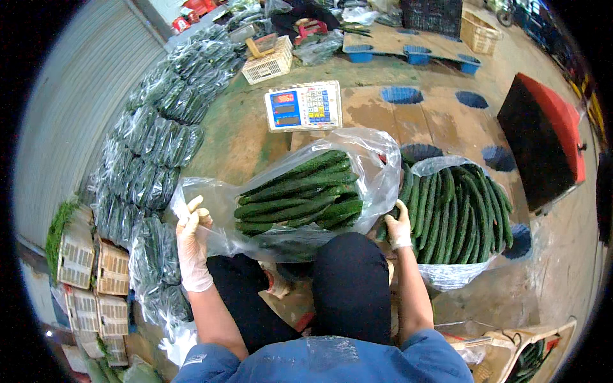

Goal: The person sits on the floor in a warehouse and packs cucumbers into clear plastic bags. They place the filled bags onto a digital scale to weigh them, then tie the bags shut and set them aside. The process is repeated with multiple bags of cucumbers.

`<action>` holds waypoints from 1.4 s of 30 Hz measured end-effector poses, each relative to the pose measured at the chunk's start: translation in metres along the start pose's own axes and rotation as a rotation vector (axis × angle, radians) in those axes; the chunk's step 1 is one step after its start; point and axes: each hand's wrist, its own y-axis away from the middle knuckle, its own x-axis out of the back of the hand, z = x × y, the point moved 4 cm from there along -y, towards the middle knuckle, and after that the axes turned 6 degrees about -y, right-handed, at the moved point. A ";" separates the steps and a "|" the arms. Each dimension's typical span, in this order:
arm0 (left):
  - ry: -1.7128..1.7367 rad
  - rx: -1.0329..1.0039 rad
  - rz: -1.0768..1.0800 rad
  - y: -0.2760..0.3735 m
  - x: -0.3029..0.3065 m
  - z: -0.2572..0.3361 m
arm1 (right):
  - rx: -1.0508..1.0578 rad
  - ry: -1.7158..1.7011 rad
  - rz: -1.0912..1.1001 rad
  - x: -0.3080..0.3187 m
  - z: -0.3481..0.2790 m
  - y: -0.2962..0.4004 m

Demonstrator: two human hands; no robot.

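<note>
A clear plastic bag (376, 143) lies before me above my knees, with several dark green cucumbers (297, 196) side by side inside it. My left hand (195, 234), in a thin whitish glove, pinches the bag's loose left end. At the bag's right side my right hand (400, 227), gloved too, has its fingers curled around a dark green cucumber (382, 233), mostly hidden by the hand and bag. Just right of that hand, a large heap of cucumbers (452, 210) sits in a plastic-wrapped holder. Beyond the bag stands a digital scale (304, 106) with a lit red display.
Bagged cucumbers (158, 139) are stacked along the left by a roller shutter (86, 95). Plastic crates (112, 265) stand lower left. A black and red box (543, 143) is at right. Far off, a person (304, 16) sits near a cream crate (269, 62).
</note>
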 end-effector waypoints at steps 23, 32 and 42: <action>0.038 -0.120 -0.052 0.018 0.011 0.000 | -0.094 -0.389 -0.484 0.051 -0.290 0.045; 0.116 -0.040 -0.284 0.006 -0.008 0.061 | 0.747 0.741 -0.920 -0.138 -0.368 0.091; 0.232 0.158 -0.497 0.028 0.012 0.051 | 0.703 1.385 -1.096 -0.186 -0.224 0.068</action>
